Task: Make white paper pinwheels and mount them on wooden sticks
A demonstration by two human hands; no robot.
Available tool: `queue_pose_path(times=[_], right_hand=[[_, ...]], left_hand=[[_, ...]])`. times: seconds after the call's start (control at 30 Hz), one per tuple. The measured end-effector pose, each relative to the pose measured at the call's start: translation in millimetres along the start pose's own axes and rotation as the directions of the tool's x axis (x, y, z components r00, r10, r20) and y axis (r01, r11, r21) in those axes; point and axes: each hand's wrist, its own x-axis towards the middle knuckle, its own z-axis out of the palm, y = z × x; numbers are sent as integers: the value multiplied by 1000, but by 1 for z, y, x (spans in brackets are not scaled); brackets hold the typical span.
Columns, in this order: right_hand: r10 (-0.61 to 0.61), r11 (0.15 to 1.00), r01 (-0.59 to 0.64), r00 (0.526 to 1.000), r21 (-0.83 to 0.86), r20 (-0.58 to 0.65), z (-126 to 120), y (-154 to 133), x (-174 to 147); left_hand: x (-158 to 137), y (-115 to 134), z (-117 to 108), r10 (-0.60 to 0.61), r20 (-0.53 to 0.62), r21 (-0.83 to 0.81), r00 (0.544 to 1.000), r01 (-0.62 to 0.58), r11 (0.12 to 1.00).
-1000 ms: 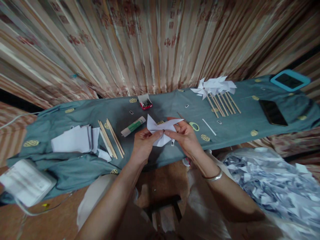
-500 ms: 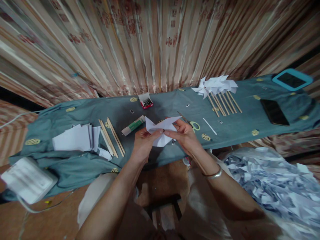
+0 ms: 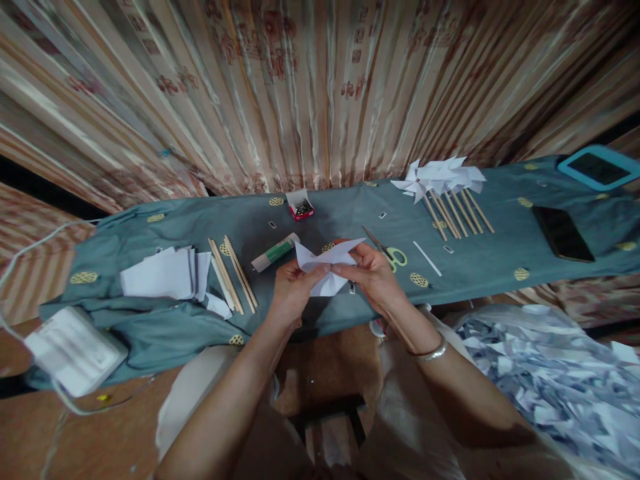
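Note:
A white paper pinwheel (image 3: 333, 260) with folded blades is held between my two hands above the cloth. My left hand (image 3: 295, 283) pinches its left side, the thumb pressed near the centre. On the other side, my right hand (image 3: 373, 273) grips it with the thumb also by the centre; both thumb tips almost meet there. No stick shows on this pinwheel. Just behind my left hand lies a green and white tube-shaped package (image 3: 276, 252). Scissors with pale green handles (image 3: 397, 259) rest beyond my right hand. A small open red box of pins (image 3: 301, 208) stands farther back.
Finished pinwheels on sticks (image 3: 445, 180) lie at the back right. On the left are wooden sticks (image 3: 240, 273), stacked paper sheets (image 3: 160, 275) and a white box-like device (image 3: 77, 351). A dark phone (image 3: 563, 233) and blue-framed tablet (image 3: 600, 167) lie right. A bag of paper pieces (image 3: 550, 373) stands below.
The view has shifted slightly, so the table items appear farther right. Both hands keep hold of the pinwheel, with hardly any change in their grip.

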Motion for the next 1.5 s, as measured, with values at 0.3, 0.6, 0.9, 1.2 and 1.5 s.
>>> queue_pose_path(times=[0.3,0.6,0.9,1.2,1.5], right_hand=[[43,999,-42,999,-34,26,7,9,2],[17,1000,-17,1000,-25,-10,10,10,9],[-17,1000,16,998,-19,-62,-1,4,13],[-14,1000,14,998,-1,-66,-7,0,13],[-25,1000,25,998,-11,-51,-8,-3,9]], left_hand=[[-4,0,-16,-2,-11,63,1000,3,998],[1,19,-52,187,29,205,982,-189,960],[39,34,-145,538,-17,968,843,-121,220],[42,26,-145,491,11,1000,871,-24,20],[43,33,-152,520,-164,931,838,-42,362]])
